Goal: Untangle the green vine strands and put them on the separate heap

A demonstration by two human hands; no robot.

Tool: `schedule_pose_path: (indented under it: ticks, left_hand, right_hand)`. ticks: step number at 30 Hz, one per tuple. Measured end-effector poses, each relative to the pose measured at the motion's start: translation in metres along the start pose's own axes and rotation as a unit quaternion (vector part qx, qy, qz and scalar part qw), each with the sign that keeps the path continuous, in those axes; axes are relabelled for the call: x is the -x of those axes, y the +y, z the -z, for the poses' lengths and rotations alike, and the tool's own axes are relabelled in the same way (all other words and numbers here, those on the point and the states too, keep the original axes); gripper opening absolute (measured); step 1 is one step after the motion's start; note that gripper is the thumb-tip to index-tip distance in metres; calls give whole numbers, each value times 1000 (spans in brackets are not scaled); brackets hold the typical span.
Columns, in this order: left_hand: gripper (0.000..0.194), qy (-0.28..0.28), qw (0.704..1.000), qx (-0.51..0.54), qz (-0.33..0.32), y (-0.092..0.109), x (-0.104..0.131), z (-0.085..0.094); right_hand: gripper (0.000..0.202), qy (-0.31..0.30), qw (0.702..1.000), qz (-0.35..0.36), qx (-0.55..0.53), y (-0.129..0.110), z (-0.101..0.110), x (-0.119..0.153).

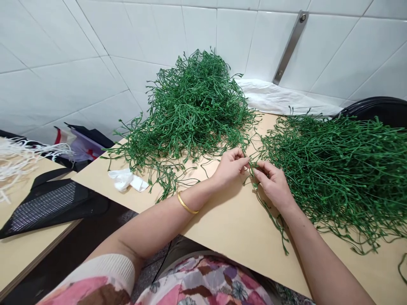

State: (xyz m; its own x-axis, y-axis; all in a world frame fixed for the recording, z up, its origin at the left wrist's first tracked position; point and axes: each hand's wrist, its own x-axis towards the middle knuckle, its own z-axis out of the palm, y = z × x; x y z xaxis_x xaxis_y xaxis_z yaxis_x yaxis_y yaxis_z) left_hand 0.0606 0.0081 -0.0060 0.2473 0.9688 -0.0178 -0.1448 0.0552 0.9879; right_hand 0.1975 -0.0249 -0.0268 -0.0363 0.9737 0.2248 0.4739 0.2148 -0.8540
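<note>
At far left, a tangle of thin white strands point(15, 154) lies on a separate wooden surface point(28, 250), with a black mesh pouch point(47, 203) just beside it. Near the left corner of the table point(229, 228), a crumpled white tissue point(122, 178) rests on the pale tabletop. Right of it rises the left green heap point(197, 101), a tall, loose mound against the tiled wall point(171, 29): thin, wiry, curling strands in deep green, many ending in small, lighter, knotted-looking tips, with stray pieces spreading over the front of the table.

In front of this heap is the left hand point(230, 165), below which a gold bangle point(186, 204) circles the forearm. Its thumb and fingertips pinch the green strands point(252, 166) between the two hands, above the table. These are slim and slightly kinked, with a bright tip showing near the fingers; their lower lengths trail toward the table's front edge. The right hand point(273, 182) grips them too, between thumb and forefinger, close to the left fingertips.

On the right spreads the right green heap point(346, 161), lower and wider, its strands combed more nearly sideways, with a black rounded object point(378, 108) behind it
</note>
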Motion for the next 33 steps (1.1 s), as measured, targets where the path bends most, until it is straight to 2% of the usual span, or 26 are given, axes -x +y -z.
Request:
schedule_pose_path:
  ticks: [3, 8, 15, 22, 26, 33]
  left_hand:
    - [15, 18, 1000, 8, 15, -1, -2, 1]
    - [13, -21, 998, 29, 51, -6, -4, 5]
    - [19, -6, 998, -9, 70, -4, -5, 5]
    - [17, -9, 999, 7, 48, -5, -1, 1]
    - [19, -5, 1000, 6, 25, -7, -1, 1]
    - [21, 5, 997, 44, 64, -4, 1, 0]
  right_hand:
    - [17, -7, 1000, 5, -14, -1, 0, 0]
    - [16, -25, 1000, 6, -13, 0, 1, 0]
    - [11, -48, 998, 13, 26, -5, 2, 1]
    - [13, -24, 995, -3, -92, -1, 0, 0]
    - [14, -26, 993, -14, -113, 0, 2, 0]
    - [17, -48, 990, -19, -127, -1, 4, -1]
